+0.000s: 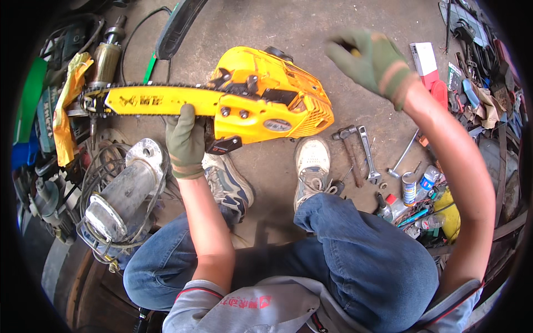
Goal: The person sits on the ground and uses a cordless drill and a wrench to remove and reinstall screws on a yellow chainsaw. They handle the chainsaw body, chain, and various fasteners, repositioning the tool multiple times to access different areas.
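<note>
A yellow chainsaw (275, 104) is held above the concrete floor, its guide bar (162, 100) with the chain pointing left. My left hand (186, 143), in a green knit glove, grips the bar close to the saw body, thumb lying on the bar's yellow face. Two bar nuts (234, 112) show on the yellow side cover. Off to the upper right of the saw, my right hand (370, 64) is raised in a matching glove, fingers curled and slightly blurred. A small yellow spot shows inside its curl; what it is cannot be made out.
A hammer (352, 156), an adjustable wrench (368, 154) and a T-handle wrench (403, 154) lie right of my shoes. Beyond them are a can (409, 189), plastic bottles and clutter. At left stand a metal flanged cylinder (129, 195) with cables and a yellow bag (68, 112).
</note>
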The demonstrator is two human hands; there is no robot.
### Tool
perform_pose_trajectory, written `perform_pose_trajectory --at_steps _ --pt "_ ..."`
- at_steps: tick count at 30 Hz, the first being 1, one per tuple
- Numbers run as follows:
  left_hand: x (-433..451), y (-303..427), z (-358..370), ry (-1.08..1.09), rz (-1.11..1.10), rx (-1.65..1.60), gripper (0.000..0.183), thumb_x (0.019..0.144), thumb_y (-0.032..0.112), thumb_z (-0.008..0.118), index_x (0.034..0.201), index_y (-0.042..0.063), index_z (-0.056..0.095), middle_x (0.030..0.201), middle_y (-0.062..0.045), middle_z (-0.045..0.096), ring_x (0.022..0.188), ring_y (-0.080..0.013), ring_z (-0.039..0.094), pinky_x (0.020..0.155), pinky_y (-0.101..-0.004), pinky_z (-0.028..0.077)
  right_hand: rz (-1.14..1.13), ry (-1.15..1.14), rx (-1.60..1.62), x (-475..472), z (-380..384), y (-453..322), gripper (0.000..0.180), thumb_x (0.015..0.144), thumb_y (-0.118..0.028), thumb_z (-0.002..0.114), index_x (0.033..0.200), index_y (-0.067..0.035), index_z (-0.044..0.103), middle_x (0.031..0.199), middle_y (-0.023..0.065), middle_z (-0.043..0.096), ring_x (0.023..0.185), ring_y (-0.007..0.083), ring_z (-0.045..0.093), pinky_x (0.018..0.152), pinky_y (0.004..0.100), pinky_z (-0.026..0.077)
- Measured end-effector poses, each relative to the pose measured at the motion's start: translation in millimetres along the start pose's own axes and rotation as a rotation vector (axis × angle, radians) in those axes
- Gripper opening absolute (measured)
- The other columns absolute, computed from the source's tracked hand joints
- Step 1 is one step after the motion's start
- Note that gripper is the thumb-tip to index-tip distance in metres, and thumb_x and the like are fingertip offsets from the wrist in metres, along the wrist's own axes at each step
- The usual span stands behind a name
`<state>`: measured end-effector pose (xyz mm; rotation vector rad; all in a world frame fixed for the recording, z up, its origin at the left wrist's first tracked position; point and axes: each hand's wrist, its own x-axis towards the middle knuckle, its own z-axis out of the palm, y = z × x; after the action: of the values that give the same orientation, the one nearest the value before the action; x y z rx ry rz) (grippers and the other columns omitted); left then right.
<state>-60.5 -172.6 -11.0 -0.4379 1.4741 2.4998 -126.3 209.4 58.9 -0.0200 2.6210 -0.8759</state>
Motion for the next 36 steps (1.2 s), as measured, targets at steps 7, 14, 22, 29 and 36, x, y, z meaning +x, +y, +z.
perform_pose_trajectory --at_steps 7,14,22,29,36 --pt "35.5 24.8 79.3 0.135 0.010 0.146 0.026 0.100 0.015 0.066 0.120 -0.002 0.066 0.115 -0.011 0.071 0.104 -0.0219 0.069 0.092 -0.0367 0.059 0.431 0.052 -0.215 -159.3 78.5 173.9 0.032 0.093 -0.033 0.064 0.113 -0.010 0.074 0.102 0.0199 0.074 0.099 0.0382 0.070 0.088 0.0462 0.054" --pt "47.5 10.7 58.7 0.164 -0.038 0.151 0.030 0.096 0.017 0.073 0.118 -0.002 0.067 0.113 -0.010 0.070 0.099 -0.0206 0.070 0.082 -0.0338 0.061 0.254 0.505 -0.448 -198.1 120.3 170.0 0.051 0.088 -0.033 0.068 0.132 -0.008 0.064 0.128 0.0234 0.064 0.112 0.0438 0.062 0.097 0.0494 0.050" --pt "41.6 17.9 42.6 0.129 -0.115 0.277 0.035 0.099 0.029 0.070 0.119 0.001 0.067 0.110 -0.010 0.073 0.095 -0.0182 0.072 0.082 -0.0315 0.061 0.835 0.666 0.275 -355.3 158.4 163.2 0.039 0.091 -0.030 0.064 0.122 -0.007 0.071 0.108 0.0228 0.072 0.100 0.0386 0.069 0.089 0.0434 0.054" --pt "34.7 25.3 31.8 0.155 -0.236 0.397 0.044 0.096 0.040 0.072 0.122 0.006 0.066 0.110 -0.007 0.073 0.101 -0.0192 0.071 0.085 -0.0305 0.058 0.692 0.045 0.157 -378.0 213.3 76.4 0.031 0.096 -0.031 0.056 0.105 -0.007 0.073 0.098 0.0223 0.072 0.088 0.0404 0.070 0.079 0.0481 0.055" --pt "14.1 23.8 27.4 0.186 -0.258 0.455 0.053 0.095 0.046 0.071 0.128 0.004 0.064 0.117 -0.011 0.072 0.104 -0.0222 0.070 0.086 -0.0316 0.057 0.184 0.275 -0.086 -345.2 209.7 95.8 0.040 0.090 -0.016 0.060 0.130 -0.010 0.061 0.131 0.0223 0.062 0.108 0.0419 0.065 0.091 0.0502 0.052"
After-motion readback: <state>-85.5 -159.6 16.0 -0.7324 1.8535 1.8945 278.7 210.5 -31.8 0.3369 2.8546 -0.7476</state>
